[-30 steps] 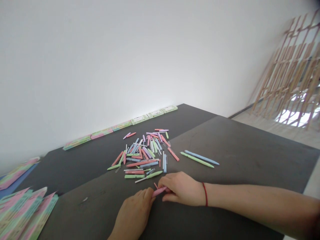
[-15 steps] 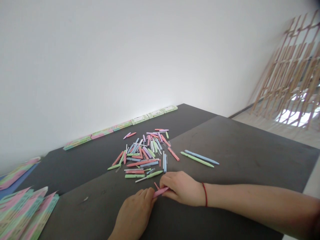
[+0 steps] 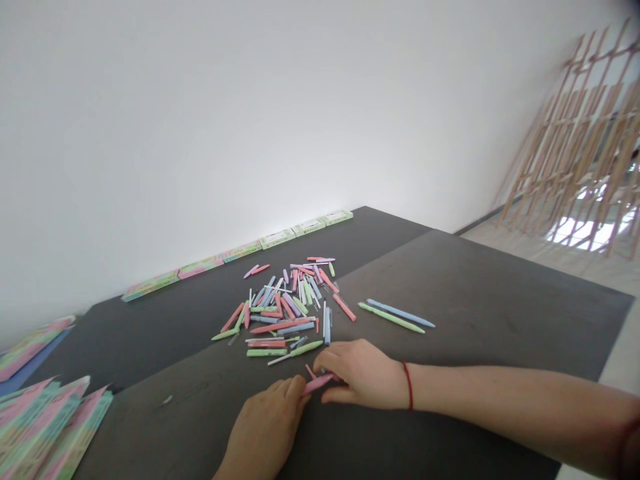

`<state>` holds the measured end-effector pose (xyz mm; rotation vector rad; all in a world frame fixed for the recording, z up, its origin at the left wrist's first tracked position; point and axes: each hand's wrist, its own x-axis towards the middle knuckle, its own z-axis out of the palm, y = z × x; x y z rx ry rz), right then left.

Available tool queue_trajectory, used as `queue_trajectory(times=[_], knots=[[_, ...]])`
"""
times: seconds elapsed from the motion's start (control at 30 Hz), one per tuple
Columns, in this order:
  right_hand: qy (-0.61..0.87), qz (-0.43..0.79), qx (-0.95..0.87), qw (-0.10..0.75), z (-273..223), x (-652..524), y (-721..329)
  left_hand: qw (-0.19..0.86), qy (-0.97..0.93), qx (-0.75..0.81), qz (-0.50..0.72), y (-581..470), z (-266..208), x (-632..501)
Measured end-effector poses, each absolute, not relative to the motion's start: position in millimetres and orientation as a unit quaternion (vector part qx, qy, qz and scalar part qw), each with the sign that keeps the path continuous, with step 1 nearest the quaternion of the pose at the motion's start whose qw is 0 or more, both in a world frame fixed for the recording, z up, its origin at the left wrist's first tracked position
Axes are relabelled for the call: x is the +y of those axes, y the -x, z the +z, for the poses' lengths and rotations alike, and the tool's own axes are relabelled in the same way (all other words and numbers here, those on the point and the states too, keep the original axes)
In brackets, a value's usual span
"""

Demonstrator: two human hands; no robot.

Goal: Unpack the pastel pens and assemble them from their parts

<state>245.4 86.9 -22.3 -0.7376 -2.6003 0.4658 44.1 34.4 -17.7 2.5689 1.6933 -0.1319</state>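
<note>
Plain pale wall (image 3: 250, 120) is met by the dark bench (image 3: 450, 280), whose top is divided by a slanting seam into a blacker far part and a browner near part. Wooden slats (image 3: 575, 147) are propped at the right, above a light floor (image 3: 493, 243). Along the wall, flat boxes (image 3: 277, 239) are lined up end to end; printed packets (image 3: 75, 433) are laid overlapping at the lower left. Pastel pen parts (image 3: 281, 327) are strewn mid-bench, and to their right a green pen (image 3: 391, 319) and a blue pen (image 3: 400, 312) are set side by side. Near the front edge, a pink pen piece (image 3: 317, 384) is held just above the surface: one end is pinched in the closed grip of the left hand (image 3: 265, 423), while the other is met by the right hand (image 3: 360, 375), its thumb spread from its forefinger; whether that end is clasped cannot be told
</note>
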Motion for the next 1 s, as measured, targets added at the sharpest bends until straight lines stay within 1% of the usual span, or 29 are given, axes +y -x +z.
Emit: queue_trajectory(times=[0.07,0.27,0.43,0.63,0.8,1.0], knots=[[0.267,0.165,-0.928,0.201,-22.0,87.1,-245.5,0.035,-0.829,0.556,-0.039,-43.7,-17.3,35.0],[0.296,0.166,-0.929,0.149,-26.4,87.5,-244.0,0.058,-0.819,0.571,-0.021,-44.3,-16.4,33.1],[0.260,0.177,-0.930,0.191,-24.0,85.6,-244.7,0.065,-0.815,0.576,-0.014,-44.1,-16.4,31.9],[0.253,0.142,-0.942,0.167,-23.7,86.0,-244.4,0.050,-0.816,0.575,-0.017,-43.9,-18.4,32.2],[0.217,0.138,-0.941,0.219,-21.0,87.1,-243.8,0.033,-0.822,0.568,0.001,-42.1,-24.8,32.4],[0.233,0.140,-0.943,0.193,-26.6,84.9,-243.5,0.005,-0.829,0.558,-0.013,-42.7,-28.3,31.4]])
